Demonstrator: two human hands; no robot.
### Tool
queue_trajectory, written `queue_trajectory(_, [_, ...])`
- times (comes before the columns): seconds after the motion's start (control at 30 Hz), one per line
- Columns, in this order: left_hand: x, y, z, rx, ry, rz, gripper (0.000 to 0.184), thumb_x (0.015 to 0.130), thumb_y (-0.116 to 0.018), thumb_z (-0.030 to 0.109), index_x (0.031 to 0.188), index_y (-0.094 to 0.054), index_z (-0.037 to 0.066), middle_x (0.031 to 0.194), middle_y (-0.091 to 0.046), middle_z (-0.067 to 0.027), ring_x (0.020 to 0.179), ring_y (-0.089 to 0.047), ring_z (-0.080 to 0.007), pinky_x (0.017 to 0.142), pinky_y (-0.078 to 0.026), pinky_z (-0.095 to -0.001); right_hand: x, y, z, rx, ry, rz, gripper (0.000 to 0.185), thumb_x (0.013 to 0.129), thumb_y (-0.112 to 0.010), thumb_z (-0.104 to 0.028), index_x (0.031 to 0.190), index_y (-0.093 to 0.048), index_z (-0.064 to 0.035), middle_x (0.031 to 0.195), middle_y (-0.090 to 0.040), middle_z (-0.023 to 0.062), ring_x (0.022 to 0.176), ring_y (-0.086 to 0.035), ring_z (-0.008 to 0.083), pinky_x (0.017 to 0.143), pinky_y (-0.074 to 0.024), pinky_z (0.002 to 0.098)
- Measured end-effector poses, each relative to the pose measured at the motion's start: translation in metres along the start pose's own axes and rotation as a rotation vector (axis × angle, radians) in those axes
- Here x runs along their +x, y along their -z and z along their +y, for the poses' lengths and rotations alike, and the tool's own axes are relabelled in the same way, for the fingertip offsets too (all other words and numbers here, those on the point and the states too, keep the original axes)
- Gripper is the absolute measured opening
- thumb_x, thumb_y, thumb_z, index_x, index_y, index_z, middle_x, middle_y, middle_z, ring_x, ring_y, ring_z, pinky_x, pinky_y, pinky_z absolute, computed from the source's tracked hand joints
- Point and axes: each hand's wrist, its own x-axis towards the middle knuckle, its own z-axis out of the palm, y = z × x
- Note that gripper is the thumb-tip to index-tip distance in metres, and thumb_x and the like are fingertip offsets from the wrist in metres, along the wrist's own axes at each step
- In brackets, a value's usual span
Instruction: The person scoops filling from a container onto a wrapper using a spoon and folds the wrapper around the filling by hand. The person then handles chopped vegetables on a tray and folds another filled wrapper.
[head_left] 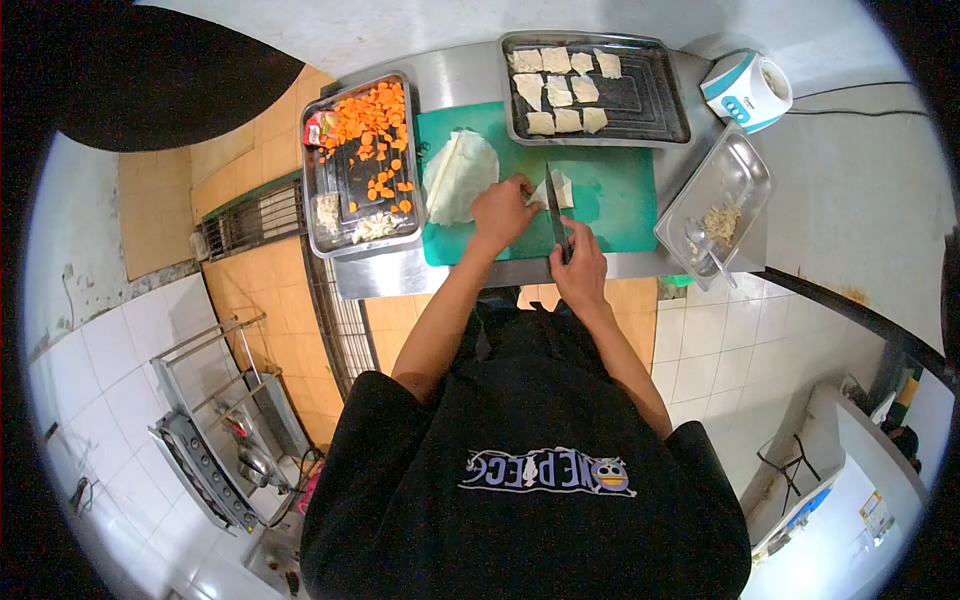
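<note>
One knife (559,225) is in the right hand (580,262), whose fingers are closed around its handle; the blade points to the far side and lies across a small pale sheet piece (563,190) on the green cutting board (625,215). The left hand (503,212) is just left of the blade, its fingers bent and narrow, with the tips at the piece's left edge; whether they pinch it or only press it, I cannot tell. Left of that hand, a larger pale folded sheet (460,180) lies on the board.

At the far side of the metal bench (378,276), a dark tray (645,100) carries similar pale pieces in three rows. A tray on the left (337,176) holds cut carrots (372,108), a red packet (317,129) at its left edge and two pale heaps at its near end. On the right, a metal pan (742,163) contains pale shreds (721,222) and a spoon (712,255). A white and teal appliance (748,92) stands at the far right.
</note>
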Motion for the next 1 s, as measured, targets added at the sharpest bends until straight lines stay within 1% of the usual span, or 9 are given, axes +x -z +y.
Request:
queue_trajectory(0.3, [0.001, 0.002, 0.001, 0.059, 0.027, -0.007, 0.037, 0.08, -0.086, 0.043, 0.102, -0.075, 0.015, 0.086, -0.077, -0.0082, 0.086, -0.076, -0.0327, 0.072, -0.058, -0.048, -0.002, -0.005, 0.004, -0.042, -0.009, -0.022, 0.049, 0.088, -0.069, -0.007, 0.136, -0.058, -0.0083, 0.1, -0.063, 0.0164, 0.09, -0.066, 0.0354, 0.075, -0.0541, 0.0489])
queue_trajectory(0.47, [-0.002, 0.005, 0.004, 0.113, 0.04, -0.019, 0.037, 0.083, -0.083, 0.047, 0.097, -0.076, 0.014, 0.086, -0.077, -0.014, 0.083, -0.076, -0.0361, 0.07, -0.059, -0.0504, -0.003, -0.007, 0.004, -0.052, 0.006, -0.017, 0.049, 0.088, -0.069, -0.007, 0.136, -0.058, -0.0086, 0.101, -0.063, 0.0161, 0.09, -0.066, 0.0355, 0.076, -0.0541, 0.0492])
queue_trajectory(0.53, [-0.005, 0.005, 0.005, 0.125, 0.017, 0.0, 0.036, 0.083, -0.083, 0.047, 0.097, -0.077, 0.014, 0.087, -0.077, -0.0145, 0.084, -0.076, -0.0363, 0.07, -0.059, -0.0505, -0.003, -0.007, 0.005, -0.072, -0.022, -0.069, 0.047, 0.092, -0.065, -0.01, 0.138, -0.055, -0.0122, 0.117, -0.063, 0.0182, 0.101, -0.067, 0.0429, 0.082, -0.0552, 0.0558])
queue_trajectory(0.63, [-0.007, 0.003, 0.002, 0.148, -0.015, 0.027, 0.036, 0.084, -0.082, 0.047, 0.097, -0.077, 0.014, 0.087, -0.077, -0.0145, 0.084, -0.076, -0.0365, 0.07, -0.059, -0.0506, -0.002, -0.008, 0.007, -0.078, -0.04, -0.097, 0.046, 0.092, -0.064, -0.011, 0.138, -0.055, -0.0123, 0.122, -0.063, 0.0191, 0.104, -0.067, 0.0448, 0.083, -0.055, 0.0569])
queue_trajectory(0.67, [-0.007, 0.002, 0.001, 0.159, -0.023, 0.035, 0.036, 0.084, -0.082, 0.047, 0.097, -0.077, 0.014, 0.087, -0.077, -0.0141, 0.084, -0.076, -0.0365, 0.07, -0.059, -0.0505, -0.002, -0.008, 0.007, -0.078, -0.04, -0.097, 0.046, 0.092, -0.064, -0.011, 0.138, -0.055, -0.0123, 0.122, -0.063, 0.0191, 0.104, -0.067, 0.0448, 0.083, -0.055, 0.0569])
queue_trajectory(0.73, [-0.008, 0.003, 0.0, 0.139, -0.016, 0.013, 0.036, 0.085, -0.082, 0.046, 0.098, -0.078, 0.013, 0.088, -0.078, -0.0144, 0.085, -0.076, -0.0369, 0.071, -0.059, -0.0507, -0.003, -0.01, 0.007, -0.099, 0.023, -0.023, 0.049, 0.089, -0.069, -0.006, 0.137, -0.058, -0.0086, 0.105, -0.062, 0.016, 0.09, -0.065, 0.0358, 0.076, -0.054, 0.0495])
queue_trajectory(0.87, [-0.013, 0.006, 0.004, 0.062, -0.021, 0.031, 0.036, 0.086, -0.081, 0.045, 0.1, -0.079, 0.012, 0.092, -0.078, -0.0159, 0.088, -0.076, -0.0384, 0.076, -0.059, -0.0509, -0.002, -0.007, 0.008, -0.097, 0.023, -0.032, 0.048, 0.089, -0.069, -0.006, 0.137, -0.058, -0.0086, 0.105, -0.062, 0.0159, 0.09, -0.066, 0.0354, 0.076, -0.0542, 0.0492])
queue_trajectory(0.93, [-0.015, 0.011, 0.008, 0.038, 0.003, 0.006, 0.036, 0.087, -0.08, 0.045, 0.102, -0.079, 0.012, 0.094, -0.078, -0.0164, 0.089, -0.076, -0.0389, 0.078, -0.059, -0.0508, -0.002, -0.006, 0.007, -0.073, 0.003, -0.069, 0.047, 0.091, -0.065, -0.01, 0.137, -0.055, -0.0116, 0.119, -0.064, 0.019, 0.102, -0.067, 0.0442, 0.082, -0.0556, 0.0559])
queue_trajectory(1.0, [-0.016, 0.012, 0.01, 0.013, 0.028, -0.019, 0.036, 0.087, -0.08, 0.044, 0.103, -0.08, 0.012, 0.096, -0.078, -0.017, 0.091, -0.075, -0.0395, 0.08, -0.059, -0.0508, -0.002, -0.004, 0.006, -0.062, 0.004, -0.072, 0.047, 0.091, -0.066, -0.009, 0.136, -0.055, -0.0114, 0.118, -0.064, 0.0188, 0.1, -0.068, 0.0435, 0.081, -0.0556, 0.0554])
